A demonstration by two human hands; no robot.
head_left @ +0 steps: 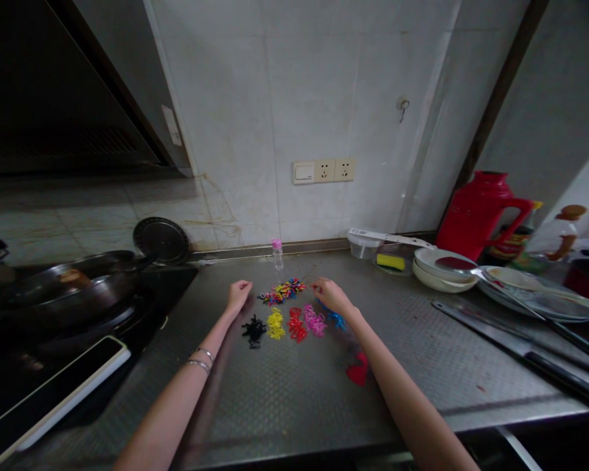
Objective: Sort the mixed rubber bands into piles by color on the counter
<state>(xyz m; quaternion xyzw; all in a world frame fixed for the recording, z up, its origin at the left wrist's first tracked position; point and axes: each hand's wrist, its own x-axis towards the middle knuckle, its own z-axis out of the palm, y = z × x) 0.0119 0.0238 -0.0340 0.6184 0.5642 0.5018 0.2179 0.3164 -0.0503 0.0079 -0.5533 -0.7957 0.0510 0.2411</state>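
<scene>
Listing outward from our hands, we record as follows.

Left hand [238, 296]: fingers curled in, thumb against them, just beyond the left end of the mixed pile; we cannot tell whether anything is pinched. Right hand [330, 294]: fingers bent and pointing inward at the pile's right end; whether they grip a piece, we cannot tell.

Mixed pile [285, 291]: small, many-coloured bands, lying on the bench [275, 405] between our hands, apart from both, the right fingertips looking slightly nearer. Long axis: crosswise, from one hand towards the other, a little aslant. Its right end points away from us, its left end towards us.

Single-colour piles, on our side of the mixed one, in a row from left to right: black pile [254, 330], yellow pile [275, 324], red pile [297, 325], pink pile [315, 321], blue pile [338, 319], the last partly hidden by our right wrist.

Further items: red flat piece [357, 371], beside our right forearm; clear bottle [277, 258] with pink cap, upright behind the mixed pile; yellow sponge [391, 262]; stacked bowls [442, 275]; knife [500, 340], to the right; red flask [476, 216]; phone [53, 396], far left; pan [73, 294], on the stove.
</scene>
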